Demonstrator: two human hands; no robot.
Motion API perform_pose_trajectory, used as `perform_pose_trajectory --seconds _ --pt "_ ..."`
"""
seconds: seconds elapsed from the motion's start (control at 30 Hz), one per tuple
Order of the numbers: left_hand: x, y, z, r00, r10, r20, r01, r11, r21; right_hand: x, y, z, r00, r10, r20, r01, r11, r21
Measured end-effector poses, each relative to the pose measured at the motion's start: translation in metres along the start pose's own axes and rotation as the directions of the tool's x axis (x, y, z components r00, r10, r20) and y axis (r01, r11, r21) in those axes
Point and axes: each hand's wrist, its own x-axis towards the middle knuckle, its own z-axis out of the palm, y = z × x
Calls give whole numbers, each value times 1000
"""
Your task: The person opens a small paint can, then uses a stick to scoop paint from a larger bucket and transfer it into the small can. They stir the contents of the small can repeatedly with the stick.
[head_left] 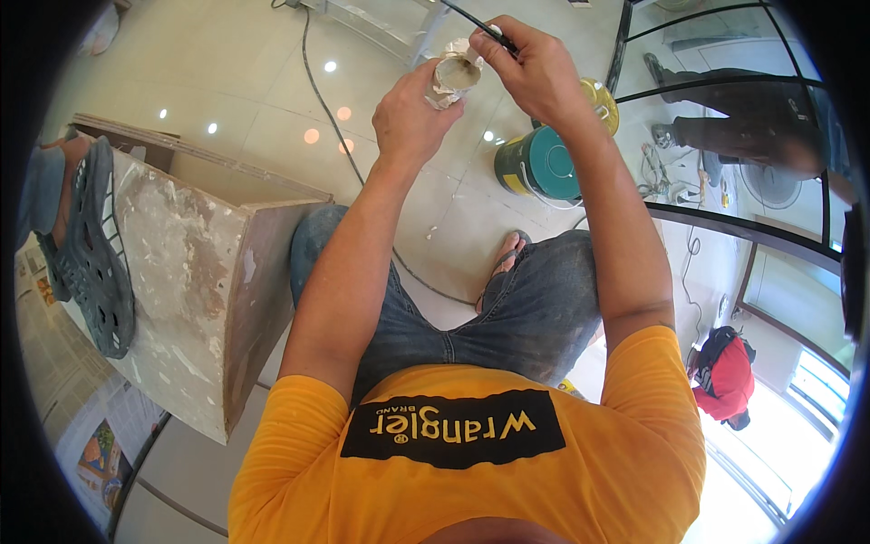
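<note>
My left hand (410, 116) is closed round a small cup (444, 98) with a ragged, whitish-crusted rim. A pale, beige-grey coating or material shows inside it. My right hand (541, 71) grips a slim dark stick-like tool (471, 18) that slants up and left past the cup. Its far end lies beyond the top of the view, so its kind cannot be told. The right fingertips are at the cup's rim, close to the fingers of my left hand. Both arms reach forward above my knees.
A paint-spattered wooden box (181, 263) stands at the left, with another person's grey clog (95, 254) on it. Right of centre is a green-lidded bucket (551, 163) beside a yellow container (600, 104). A dark cable (331, 118) crosses the tiled floor. Black-framed glass (707, 86) borders the right.
</note>
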Motion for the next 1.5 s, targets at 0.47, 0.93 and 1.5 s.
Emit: perform_pose_trajectory --seconds 0.47,0.93,1.5 --pt "0 -2 0 1000 -20 12 20 1000 8 1 -3 -2 994 82 78 -72 989 -130" --pt "0 -1 -2 999 -33 36 34 999 -13 3 -1 0 996 56 68 -56 998 -2" --pt "0 0 -1 999 -37 31 38 999 -37 4 -8 0 1000 -26 12 25 995 99"
